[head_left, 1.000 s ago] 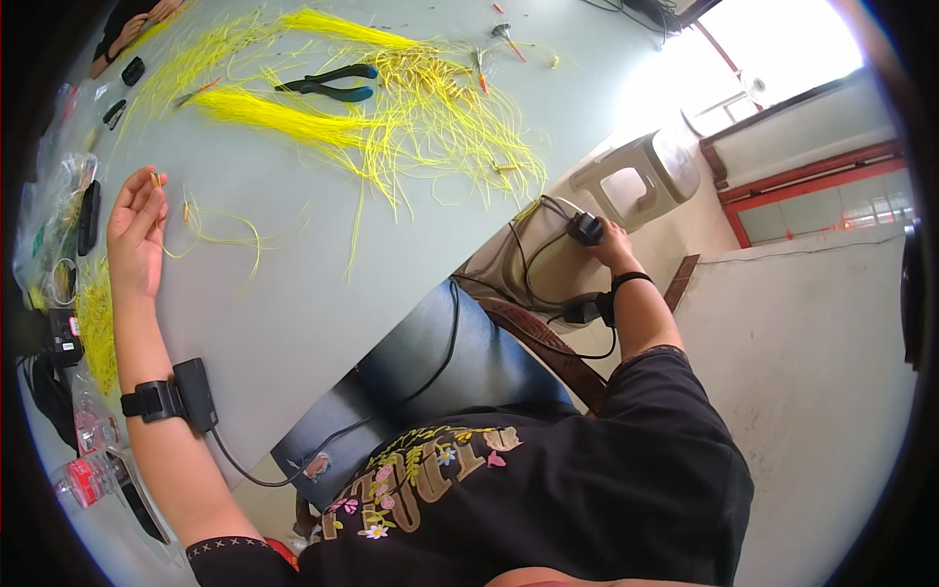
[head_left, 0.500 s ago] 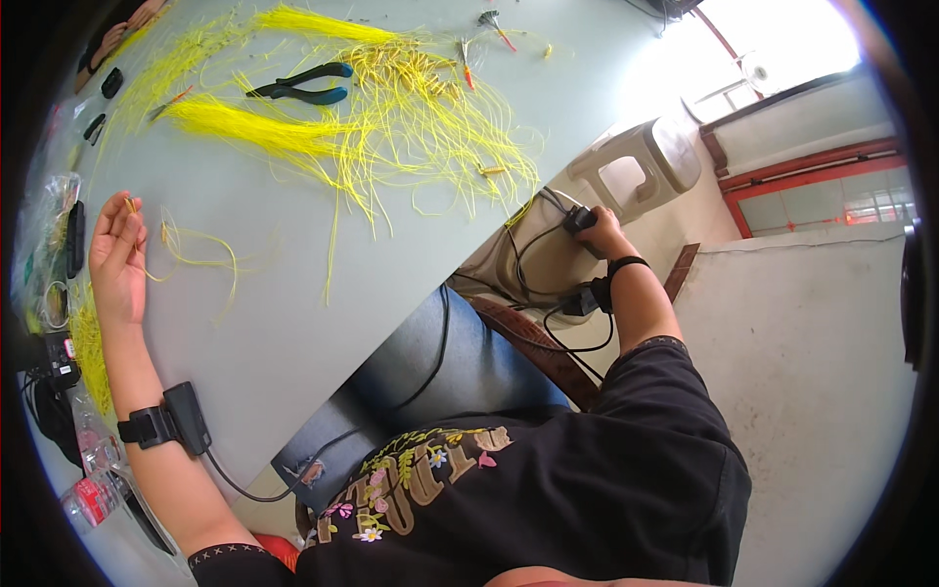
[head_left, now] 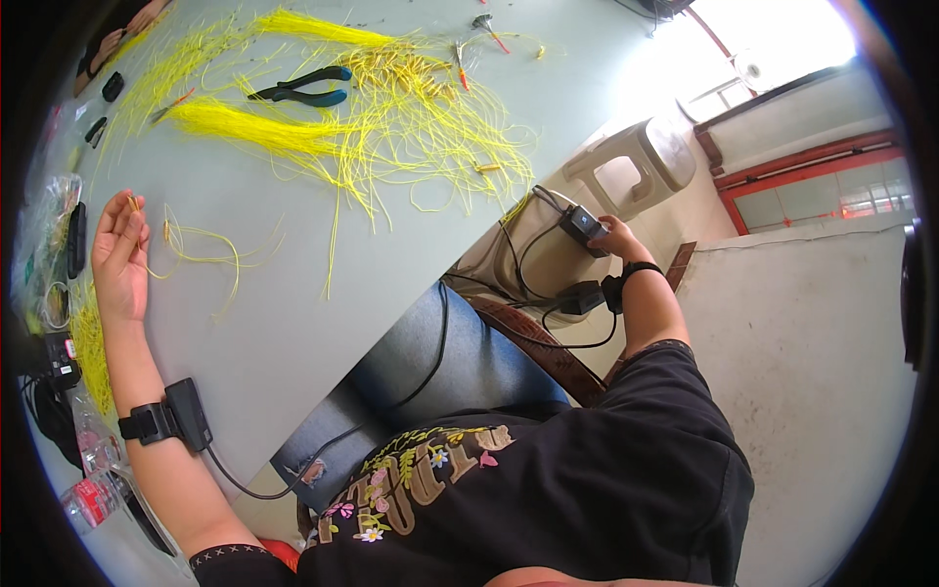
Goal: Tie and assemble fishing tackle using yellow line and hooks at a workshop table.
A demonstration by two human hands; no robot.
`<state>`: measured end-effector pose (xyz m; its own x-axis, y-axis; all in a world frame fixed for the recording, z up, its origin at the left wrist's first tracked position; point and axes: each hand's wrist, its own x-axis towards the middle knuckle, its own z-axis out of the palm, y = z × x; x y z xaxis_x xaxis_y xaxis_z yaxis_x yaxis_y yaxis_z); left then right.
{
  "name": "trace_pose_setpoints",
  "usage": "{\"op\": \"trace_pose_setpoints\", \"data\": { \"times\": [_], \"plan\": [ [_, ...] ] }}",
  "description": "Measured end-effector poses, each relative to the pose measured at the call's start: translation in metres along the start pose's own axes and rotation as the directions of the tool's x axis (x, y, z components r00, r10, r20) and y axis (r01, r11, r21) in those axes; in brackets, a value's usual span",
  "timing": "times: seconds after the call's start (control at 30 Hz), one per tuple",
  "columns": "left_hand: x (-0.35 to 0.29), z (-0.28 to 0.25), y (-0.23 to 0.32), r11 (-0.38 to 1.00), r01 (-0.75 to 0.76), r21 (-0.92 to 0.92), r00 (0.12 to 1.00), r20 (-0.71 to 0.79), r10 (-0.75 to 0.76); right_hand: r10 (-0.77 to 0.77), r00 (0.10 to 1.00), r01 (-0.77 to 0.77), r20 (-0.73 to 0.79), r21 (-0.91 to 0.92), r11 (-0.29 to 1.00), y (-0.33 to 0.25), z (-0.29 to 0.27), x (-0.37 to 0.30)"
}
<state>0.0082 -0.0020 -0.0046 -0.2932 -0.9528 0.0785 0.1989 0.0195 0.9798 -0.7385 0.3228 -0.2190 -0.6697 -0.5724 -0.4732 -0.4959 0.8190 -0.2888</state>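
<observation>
The left hand (head_left: 122,262) pinches a tiny piece (head_left: 134,203), gold-coloured as far as I can make out, poking up at its fingertips. Loose yellow line (head_left: 236,262) curls in thin loops beside it. A blocky black box (head_left: 581,225) sits tilted in the right hand (head_left: 616,238).

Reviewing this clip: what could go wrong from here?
1. The left hand holds a small gold piece only by the fingertips, so it might slip.
2. Dark cables loop near the black box in the right hand; they could snag if it moves.
3. The pliers lie among loose yellow strands; picking them up might drag or tangle some.
</observation>
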Motion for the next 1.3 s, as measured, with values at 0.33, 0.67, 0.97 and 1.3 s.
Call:
{"op": "trace_pose_setpoints", "data": {
  "times": [0.33, 0.67, 0.97, 1.3],
  "plan": [
    [0.000, 0.001, 0.005, 1.000, -0.022, 0.010, 0.999, -0.045, 0.022, -0.039, 0.998, 0.037, -0.047, -0.028, 0.999, -0.010, -0.006, 0.008],
    [-0.013, 0.031, 0.011, 0.999, -0.019, -0.029, 0.997, -0.069, 0.017, 0.066, 0.247, 0.748, -0.967, 0.234, 0.622, -0.198, -0.148, -0.062],
    [-0.013, 0.034, 0.013, 0.999, -0.029, -0.033, 0.997, -0.071, 0.026, -0.841, 0.418, 0.902, -0.345, 0.046, 0.429, -0.468, -0.127, -0.125],
    [-0.012, 0.040, 0.018, 0.997, -0.022, -0.078, 0.998, -0.057, 0.018, -0.996, 0.079, 0.918, 0.047, -0.392, 0.054, -0.652, -0.068, -0.134]
  ]
}}
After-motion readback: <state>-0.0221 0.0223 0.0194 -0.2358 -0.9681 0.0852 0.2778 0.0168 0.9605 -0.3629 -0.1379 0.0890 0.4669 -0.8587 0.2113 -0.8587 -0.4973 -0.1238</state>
